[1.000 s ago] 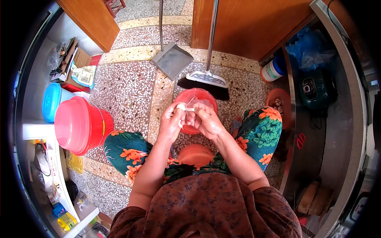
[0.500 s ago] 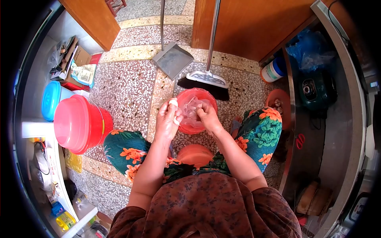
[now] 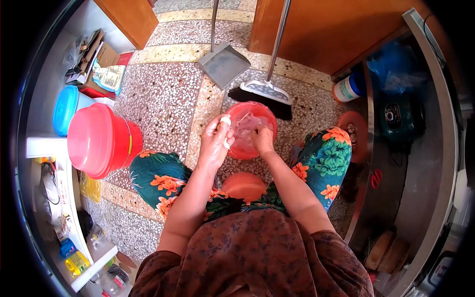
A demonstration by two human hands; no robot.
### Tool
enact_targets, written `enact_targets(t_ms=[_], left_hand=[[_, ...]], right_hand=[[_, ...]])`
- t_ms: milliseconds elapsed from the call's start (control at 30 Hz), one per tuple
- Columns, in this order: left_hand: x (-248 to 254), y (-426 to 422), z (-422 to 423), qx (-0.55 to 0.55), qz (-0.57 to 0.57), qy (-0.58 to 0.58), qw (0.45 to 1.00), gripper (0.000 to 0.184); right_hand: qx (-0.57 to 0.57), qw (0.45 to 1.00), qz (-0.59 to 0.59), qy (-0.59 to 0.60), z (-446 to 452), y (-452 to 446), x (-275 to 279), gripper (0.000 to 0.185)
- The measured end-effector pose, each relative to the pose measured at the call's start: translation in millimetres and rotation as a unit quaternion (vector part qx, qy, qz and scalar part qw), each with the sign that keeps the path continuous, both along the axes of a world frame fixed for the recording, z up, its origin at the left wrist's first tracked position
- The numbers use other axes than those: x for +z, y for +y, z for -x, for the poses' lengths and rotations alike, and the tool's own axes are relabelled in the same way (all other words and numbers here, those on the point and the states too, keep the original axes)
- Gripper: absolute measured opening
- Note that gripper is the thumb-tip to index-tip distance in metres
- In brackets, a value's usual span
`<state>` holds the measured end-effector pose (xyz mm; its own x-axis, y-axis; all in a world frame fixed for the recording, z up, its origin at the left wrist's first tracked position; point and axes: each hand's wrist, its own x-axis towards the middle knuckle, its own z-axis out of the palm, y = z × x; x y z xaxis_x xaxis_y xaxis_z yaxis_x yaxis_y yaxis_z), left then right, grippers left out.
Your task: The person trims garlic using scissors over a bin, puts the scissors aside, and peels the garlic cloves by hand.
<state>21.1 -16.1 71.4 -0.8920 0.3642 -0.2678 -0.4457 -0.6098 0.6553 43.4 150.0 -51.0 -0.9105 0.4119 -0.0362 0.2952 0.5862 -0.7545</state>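
A red plastic basin (image 3: 273,120) on the floor between my knees has a thin, pale, see-through film or papery skins (image 3: 246,129) in it. Over its left rim, my left hand (image 3: 216,141) is closed around white garlic (image 3: 225,120); one rounded piece pokes out at the fingertips and another shows lower, by the curled fingers. My right hand (image 3: 262,139) reaches down inside the basin's right side, fingers pinched together against the pale film. What those fingers hold, if anything, is hidden.
An orange stool or tub (image 3: 243,185) is below me. A broom (image 3: 262,95) and dustpan (image 3: 224,65) stand beyond the basin. On the left is a lidded red bucket (image 3: 91,141); on the right, a bowl of bulbs (image 3: 352,129) beside a cabinet holding red scissors (image 3: 376,178).
The view has shifted slightly. My right hand has gone lower into the basin, and my left hand still grips the garlic near the rim.
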Motion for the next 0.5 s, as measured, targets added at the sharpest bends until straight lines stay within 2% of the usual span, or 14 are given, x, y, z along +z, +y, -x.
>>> enact_targets(t_ms=[167, 233, 500], left_hand=[[-1.1, -1.9, 0.5, 0.005, 0.012, -0.004, 1.000, 0.022], [-1.6, -1.8, 0.4, 0.007, 0.012, -0.004, 1.000, 0.022], [0.3, -0.7, 0.7, 0.009, -0.008, -0.010, 1.000, 0.019]], right_hand=[[-0.007, 0.999, -0.034, 0.003, 3.8, -3.5, -15.9, 0.009], [-0.001, 0.999, 0.033, -0.043, 3.9, -2.6, -14.6, 0.016], [-0.002, 0.997, 0.059, -0.042, 2.4, 0.1, -14.6, 0.016]])
